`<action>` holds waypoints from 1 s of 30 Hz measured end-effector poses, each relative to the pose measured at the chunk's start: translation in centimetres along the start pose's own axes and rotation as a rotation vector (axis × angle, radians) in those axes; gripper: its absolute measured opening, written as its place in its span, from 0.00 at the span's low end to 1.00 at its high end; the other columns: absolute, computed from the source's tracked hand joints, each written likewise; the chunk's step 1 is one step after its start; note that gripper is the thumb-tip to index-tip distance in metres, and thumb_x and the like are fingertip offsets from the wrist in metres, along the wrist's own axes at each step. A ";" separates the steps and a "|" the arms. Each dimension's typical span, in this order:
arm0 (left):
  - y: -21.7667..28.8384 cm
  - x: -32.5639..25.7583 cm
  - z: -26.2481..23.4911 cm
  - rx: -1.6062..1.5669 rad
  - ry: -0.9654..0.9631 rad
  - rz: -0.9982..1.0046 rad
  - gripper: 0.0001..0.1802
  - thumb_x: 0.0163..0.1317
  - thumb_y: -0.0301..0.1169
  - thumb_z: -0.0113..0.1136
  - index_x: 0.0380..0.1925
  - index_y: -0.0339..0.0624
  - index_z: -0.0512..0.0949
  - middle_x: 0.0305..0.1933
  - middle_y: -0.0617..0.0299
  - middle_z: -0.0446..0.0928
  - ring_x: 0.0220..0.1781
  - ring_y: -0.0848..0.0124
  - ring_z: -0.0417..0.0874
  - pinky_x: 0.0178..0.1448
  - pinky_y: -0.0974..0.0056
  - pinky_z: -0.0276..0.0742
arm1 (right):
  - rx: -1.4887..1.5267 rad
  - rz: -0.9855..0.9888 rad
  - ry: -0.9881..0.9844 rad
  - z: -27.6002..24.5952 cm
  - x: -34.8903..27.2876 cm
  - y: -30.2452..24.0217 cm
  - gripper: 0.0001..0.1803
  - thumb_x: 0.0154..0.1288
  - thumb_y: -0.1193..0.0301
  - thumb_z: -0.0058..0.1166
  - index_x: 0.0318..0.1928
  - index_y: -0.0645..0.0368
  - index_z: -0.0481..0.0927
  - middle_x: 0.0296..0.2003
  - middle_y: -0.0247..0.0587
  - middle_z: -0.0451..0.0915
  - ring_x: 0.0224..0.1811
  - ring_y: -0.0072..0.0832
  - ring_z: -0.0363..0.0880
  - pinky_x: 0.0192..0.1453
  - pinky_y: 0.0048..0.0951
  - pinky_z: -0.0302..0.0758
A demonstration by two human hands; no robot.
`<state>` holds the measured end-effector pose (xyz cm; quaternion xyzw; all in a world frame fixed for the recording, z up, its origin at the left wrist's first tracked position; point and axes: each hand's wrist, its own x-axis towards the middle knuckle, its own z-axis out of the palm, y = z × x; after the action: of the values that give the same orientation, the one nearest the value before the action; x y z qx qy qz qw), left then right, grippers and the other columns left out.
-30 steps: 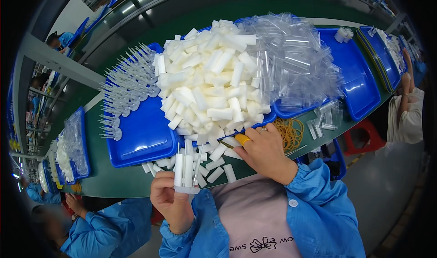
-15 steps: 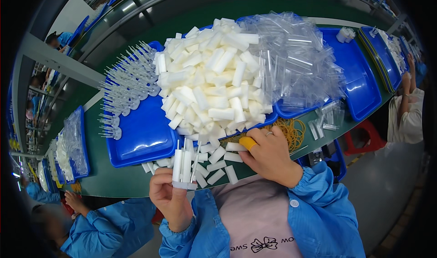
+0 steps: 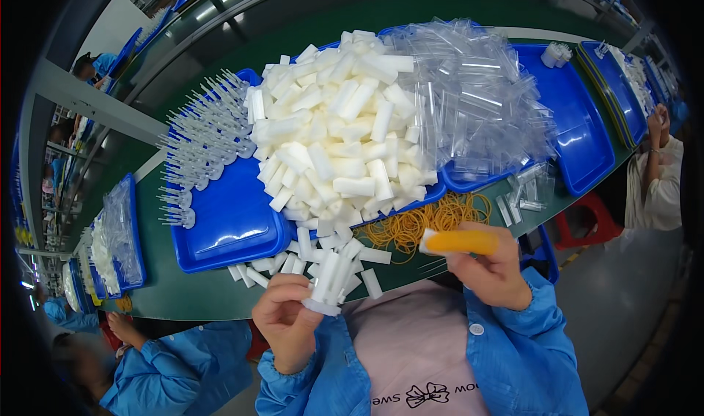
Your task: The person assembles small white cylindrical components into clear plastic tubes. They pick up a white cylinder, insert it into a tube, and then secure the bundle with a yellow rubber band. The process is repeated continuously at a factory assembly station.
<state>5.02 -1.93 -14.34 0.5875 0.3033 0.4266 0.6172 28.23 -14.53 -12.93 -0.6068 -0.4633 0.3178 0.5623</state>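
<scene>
On the left part of the worktop (image 3: 154, 298), a blue tray (image 3: 235, 240) carries many clear spiked parts (image 3: 205, 133) at its left side. Next, over the near edge of the worktop, the left hand (image 3: 288, 324) has its fingers closed around the base of a clear holder (image 3: 323, 306), in which white rolls (image 3: 335, 273) stand, leaning a little to the right. Behind it I see loose rolls (image 3: 372, 282), and toward the far edge a high white heap (image 3: 337, 137). Rubber bands (image 3: 411, 225) lie to its right, near a pile of clear tubes (image 3: 477, 100). Over the near edge, the right hand (image 3: 493, 265), with a yellow finger cover (image 3: 469, 241), pinches a white piece (image 3: 426, 241); only its end is visible. Farthest right is a second blue tray (image 3: 576, 144).
</scene>
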 end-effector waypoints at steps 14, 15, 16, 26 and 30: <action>0.8 -0.3 1.5 0.092 -0.509 0.283 0.12 0.40 0.19 0.70 0.29 0.38 0.84 0.35 0.56 0.79 0.33 0.66 0.80 0.36 0.65 0.74 | 0.786 0.231 0.206 0.6 0.3 0.9 0.11 0.65 0.72 0.51 0.44 0.65 0.75 0.35 0.41 0.77 0.33 0.25 0.78 0.35 0.26 0.77; 0.8 -0.3 1.6 0.101 -0.519 0.287 0.12 0.40 0.19 0.70 0.29 0.38 0.84 0.35 0.57 0.79 0.33 0.66 0.80 0.36 0.65 0.74 | 0.807 0.237 0.203 0.8 0.4 1.0 0.09 0.65 0.72 0.51 0.44 0.63 0.74 0.35 0.40 0.77 0.34 0.26 0.78 0.35 0.26 0.78; 0.8 -0.4 1.8 0.109 -0.528 0.291 0.12 0.40 0.19 0.70 0.30 0.39 0.84 0.35 0.57 0.79 0.33 0.66 0.80 0.36 0.66 0.74 | 0.808 0.240 0.197 0.9 0.5 1.1 0.10 0.65 0.73 0.52 0.44 0.63 0.73 0.35 0.39 0.76 0.34 0.26 0.78 0.36 0.26 0.77; 1.0 -0.6 2.0 0.092 -0.593 0.239 0.16 0.39 0.23 0.73 0.34 0.37 0.84 0.36 0.56 0.78 0.33 0.66 0.79 0.34 0.65 0.72 | 0.735 0.265 0.145 2.6 1.0 1.4 0.09 0.64 0.73 0.54 0.43 0.60 0.72 0.34 0.32 0.75 0.37 0.18 0.74 0.43 0.20 0.71; 0.8 -0.6 1.9 0.105 -0.577 0.283 0.16 0.40 0.23 0.73 0.34 0.37 0.84 0.36 0.56 0.78 0.34 0.66 0.79 0.34 0.65 0.72 | 0.765 0.309 0.124 2.9 1.0 1.4 0.08 0.64 0.73 0.54 0.42 0.59 0.73 0.34 0.30 0.75 0.37 0.16 0.73 0.44 0.20 0.70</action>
<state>6.25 -3.36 -13.35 0.7514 0.0527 0.3079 0.5811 26.21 -12.40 -14.61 -0.4346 -0.1807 0.5105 0.7197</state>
